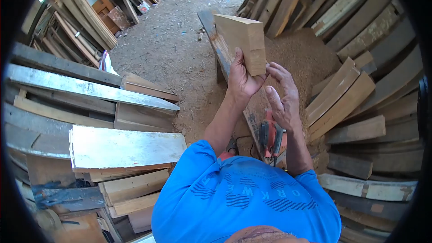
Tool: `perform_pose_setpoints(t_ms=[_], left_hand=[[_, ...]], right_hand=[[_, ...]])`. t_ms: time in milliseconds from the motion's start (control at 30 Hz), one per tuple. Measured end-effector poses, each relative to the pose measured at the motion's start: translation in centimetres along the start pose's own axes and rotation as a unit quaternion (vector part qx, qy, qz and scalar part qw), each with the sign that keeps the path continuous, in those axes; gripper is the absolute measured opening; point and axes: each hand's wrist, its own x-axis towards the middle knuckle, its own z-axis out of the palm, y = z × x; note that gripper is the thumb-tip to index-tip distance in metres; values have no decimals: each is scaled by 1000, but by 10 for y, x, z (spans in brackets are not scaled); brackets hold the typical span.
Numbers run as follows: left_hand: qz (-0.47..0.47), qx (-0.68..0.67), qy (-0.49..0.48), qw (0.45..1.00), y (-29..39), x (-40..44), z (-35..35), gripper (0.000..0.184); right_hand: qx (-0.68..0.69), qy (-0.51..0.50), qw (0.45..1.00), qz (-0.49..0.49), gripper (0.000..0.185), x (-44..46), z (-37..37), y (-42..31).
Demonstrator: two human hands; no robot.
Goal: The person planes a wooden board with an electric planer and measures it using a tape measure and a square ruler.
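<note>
My left hand (244,78) is closed around the lower end of a thick light-brown wooden board (238,36). The board is held up and tilted above a narrow wooden bench (208,19), its end face towards me. My right hand (284,96) is beside the board's lower right edge, fingers apart and slightly bent, with nothing gripped. Whether its fingertips touch the wood I cannot tell. Below that hand, a red and black power tool (270,137) rests on the near part of the bench, partly hidden by my arm and body.
Stacked planks (126,146) lie close on my left. More boards (339,99) are piled on my right, and tall planks (288,6) lean at the back right. Sawdust (292,49) covers the ground by the bench. A wooden door (103,6) stands at the far left.
</note>
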Motion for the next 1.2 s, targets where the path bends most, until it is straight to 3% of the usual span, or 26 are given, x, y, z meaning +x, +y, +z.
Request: perform_pose_setpoints(t_ms=[167, 400, 500, 700, 767, 900, 967, 1100, 1133, 1200], left_hand=[[-4, -8, 43, 999, -4, 4, 7, 49], [1, -9, 71, 997, -9, 0, 8, 48], [-3, -19, 35, 999, -5, 0, 1, 48], [7, -7, 81, 997, -3, -6, 5, 48], [-9, -11, 49, 999, 0, -8, -3, 49], [-50, 40, 25, 998, 3, -28, -6, 50], [-81, 94, 125, 984, 1, -44, -17, 53], [-133, 191, 259, 937, -14, -94, -97, 62], [-154, 208, 248, 933, -14, -106, -130, 65], [-182, 241, 245, 921, -14, -125, -189, 72]], right_hand=[[49, 1, 994, 94, 37, -12, -4, 20], [19, -24, 994, 109, 34, -19, -8, 34], [14, -32, 992, 118, 32, -20, -9, 36], [40, -46, 989, 135, 32, -19, -7, 41], [49, -60, 986, 145, 33, -19, -8, 41], [188, -77, 949, 241, 45, -15, -10, 30], [303, -65, 915, 258, 51, -20, -9, 36], [195, -219, 915, 276, 68, -30, 7, 39], [79, -282, 916, 274, 67, -36, 18, 41], [-153, -400, 867, 255, 65, -54, 41, 46]])
